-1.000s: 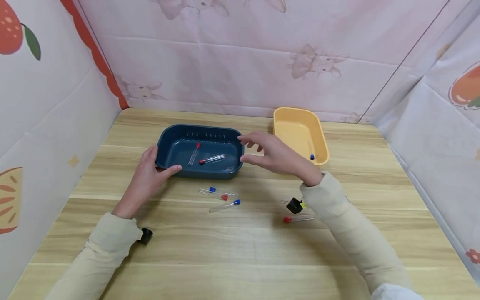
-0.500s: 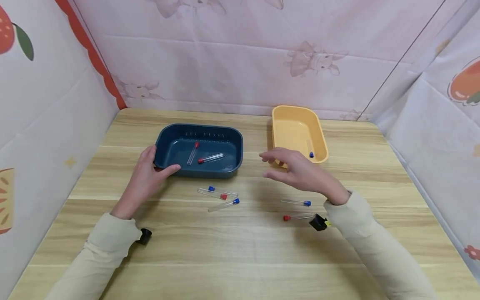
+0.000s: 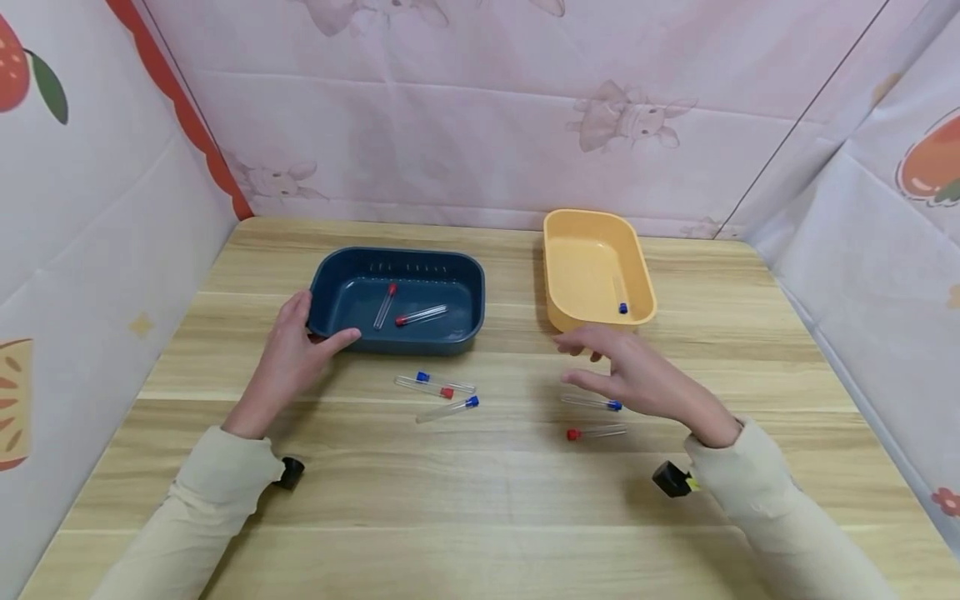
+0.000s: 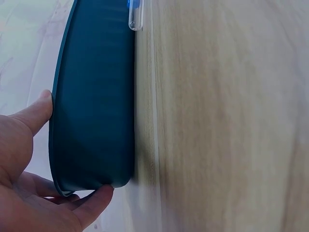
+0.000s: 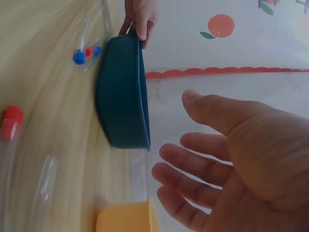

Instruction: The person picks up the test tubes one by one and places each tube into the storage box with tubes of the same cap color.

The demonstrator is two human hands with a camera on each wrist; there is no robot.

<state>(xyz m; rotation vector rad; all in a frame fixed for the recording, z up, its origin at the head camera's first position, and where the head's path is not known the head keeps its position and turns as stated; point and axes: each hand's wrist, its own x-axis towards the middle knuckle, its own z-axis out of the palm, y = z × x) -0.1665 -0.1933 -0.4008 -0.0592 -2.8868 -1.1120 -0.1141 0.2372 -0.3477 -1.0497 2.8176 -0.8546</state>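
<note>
My left hand (image 3: 294, 354) grips the left end of a dark blue plastic bin (image 3: 420, 345), its thumb at the rim (image 4: 57, 63) and its fingers around the outer corner. Inside that bin lie red-capped test tubes (image 3: 385, 307). My right hand (image 3: 637, 375) hangs over the table with loosely bent fingers and nothing in them. Beneath and beside it lie a blue-capped test tube (image 3: 585, 402), partly overlapped by the hand, and a red-capped test tube (image 3: 600, 432). Just beyond its fingers stands a yellow bin (image 3: 639, 271) with one blue-capped test tube (image 3: 621, 297) inside.
In front of the blue bin, a red-capped tube (image 3: 420, 385) and a blue-capped tube (image 3: 457, 387) lie crossed, with another blue-capped tube (image 3: 444, 412) nearer. Printed cloth walls (image 3: 480, 150) enclose the wooden table (image 3: 450, 517) at the back and sides.
My right hand has moved from the blue bin's right end toward the right and nearer to me, past the yellow bin's front. My left hand and both bins have stayed in place.
</note>
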